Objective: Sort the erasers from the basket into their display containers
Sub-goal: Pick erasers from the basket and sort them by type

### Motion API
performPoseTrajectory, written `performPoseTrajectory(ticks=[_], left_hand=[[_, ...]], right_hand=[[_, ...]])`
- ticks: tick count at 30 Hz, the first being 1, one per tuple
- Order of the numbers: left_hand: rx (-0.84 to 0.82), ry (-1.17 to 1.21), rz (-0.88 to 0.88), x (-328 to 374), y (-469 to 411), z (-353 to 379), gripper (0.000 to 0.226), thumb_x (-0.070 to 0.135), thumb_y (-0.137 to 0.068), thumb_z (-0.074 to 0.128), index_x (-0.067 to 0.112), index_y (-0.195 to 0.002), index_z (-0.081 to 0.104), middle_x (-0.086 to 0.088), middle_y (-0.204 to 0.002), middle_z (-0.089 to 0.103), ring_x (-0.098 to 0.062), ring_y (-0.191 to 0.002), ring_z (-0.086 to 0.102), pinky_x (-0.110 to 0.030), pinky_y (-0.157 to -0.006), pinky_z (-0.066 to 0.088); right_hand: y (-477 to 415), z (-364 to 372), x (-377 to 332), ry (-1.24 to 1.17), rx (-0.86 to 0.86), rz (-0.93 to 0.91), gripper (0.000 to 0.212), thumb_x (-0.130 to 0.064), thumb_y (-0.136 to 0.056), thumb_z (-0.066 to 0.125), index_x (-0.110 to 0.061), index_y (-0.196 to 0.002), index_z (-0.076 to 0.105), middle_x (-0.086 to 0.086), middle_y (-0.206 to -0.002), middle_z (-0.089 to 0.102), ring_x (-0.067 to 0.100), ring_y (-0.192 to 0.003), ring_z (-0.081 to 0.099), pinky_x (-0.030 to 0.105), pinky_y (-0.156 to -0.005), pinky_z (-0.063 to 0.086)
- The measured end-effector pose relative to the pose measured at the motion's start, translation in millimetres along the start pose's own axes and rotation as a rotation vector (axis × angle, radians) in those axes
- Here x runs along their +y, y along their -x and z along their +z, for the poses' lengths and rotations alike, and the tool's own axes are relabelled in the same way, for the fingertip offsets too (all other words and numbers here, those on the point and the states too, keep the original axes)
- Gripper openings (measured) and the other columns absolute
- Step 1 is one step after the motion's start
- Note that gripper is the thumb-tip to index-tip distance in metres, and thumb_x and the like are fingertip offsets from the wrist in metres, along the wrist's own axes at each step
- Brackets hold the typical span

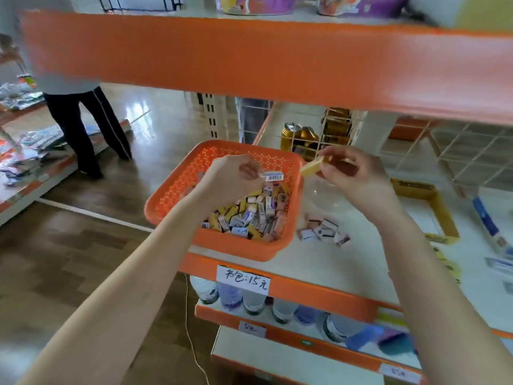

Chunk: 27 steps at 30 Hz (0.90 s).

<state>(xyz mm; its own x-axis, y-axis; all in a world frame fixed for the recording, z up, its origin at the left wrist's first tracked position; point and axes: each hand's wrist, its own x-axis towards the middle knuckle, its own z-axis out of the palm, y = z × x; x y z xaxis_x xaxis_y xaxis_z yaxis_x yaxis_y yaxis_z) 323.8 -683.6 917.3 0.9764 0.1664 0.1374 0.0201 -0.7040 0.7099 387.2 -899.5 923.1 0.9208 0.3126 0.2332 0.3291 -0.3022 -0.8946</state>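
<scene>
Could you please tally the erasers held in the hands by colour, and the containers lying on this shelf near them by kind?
yellow eraser, in the right hand: 1
white barcoded eraser, in the left hand: 1
orange basket: 1
clear plastic tub: 1
yellow cardboard tray: 1
Total: 5

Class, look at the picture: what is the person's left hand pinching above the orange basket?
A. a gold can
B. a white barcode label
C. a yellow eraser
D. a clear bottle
B: the left hand pinches a white barcode label over the orange basket, while the yellow eraser is in the right hand.
</scene>
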Motion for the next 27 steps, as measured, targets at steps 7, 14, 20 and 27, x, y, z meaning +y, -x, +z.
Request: performPoseTrajectory(ticks=[7, 14, 20, 27], left_hand=[[-0.140, 0.025, 0.197, 84, -23, 77, 0.009, 0.021, -0.083, 0.063, 0.028, -0.088, 0.063, 0.021, -0.080, 0.060, 0.008, -0.074, 0.054, 0.001, -0.061, 0.036], [-0.265, -0.011, 0.287, 140, -30, 162, 0.009, 0.018, -0.085, 0.060, 0.015, -0.093, 0.064, 0.009, -0.081, 0.058, -0.010, -0.079, 0.054, -0.001, -0.061, 0.034], [-0.396, 0.069, 0.240, 157, -31, 214, 0.008, 0.022, -0.083, 0.065, 0.025, -0.090, 0.064, 0.017, -0.076, 0.060, 0.002, -0.074, 0.054, -0.001, -0.062, 0.037], [-0.463, 0.060, 0.285, 194, -36, 258, 0.014, 0.026, -0.085, 0.065, 0.020, -0.097, 0.068, 0.012, -0.088, 0.063, -0.001, -0.079, 0.057, 0.000, -0.055, 0.040]], right_hand=[[41, -108, 40, 0.103, 0.194, 0.113, 0.016, -0.014, -0.087, 0.064, -0.027, -0.095, 0.064, -0.013, -0.089, 0.066, -0.009, -0.077, 0.060, 0.002, -0.065, 0.041], [99, -152, 104, 0.320, 0.130, 0.298, 0.032, -0.011, -0.080, 0.068, -0.033, -0.102, 0.062, -0.006, -0.086, 0.058, 0.011, -0.085, 0.061, 0.025, -0.079, 0.049], [121, -148, 127, 0.545, 0.100, 0.279, 0.041, -0.016, -0.078, 0.069, -0.019, -0.119, 0.063, 0.001, -0.106, 0.066, 0.015, -0.099, 0.062, 0.033, -0.099, 0.044], [138, -199, 132, 0.541, 0.185, 0.247, 0.034, -0.017, -0.082, 0.070, -0.013, -0.115, 0.067, 0.002, -0.113, 0.064, 0.012, -0.096, 0.059, 0.018, -0.090, 0.044]])
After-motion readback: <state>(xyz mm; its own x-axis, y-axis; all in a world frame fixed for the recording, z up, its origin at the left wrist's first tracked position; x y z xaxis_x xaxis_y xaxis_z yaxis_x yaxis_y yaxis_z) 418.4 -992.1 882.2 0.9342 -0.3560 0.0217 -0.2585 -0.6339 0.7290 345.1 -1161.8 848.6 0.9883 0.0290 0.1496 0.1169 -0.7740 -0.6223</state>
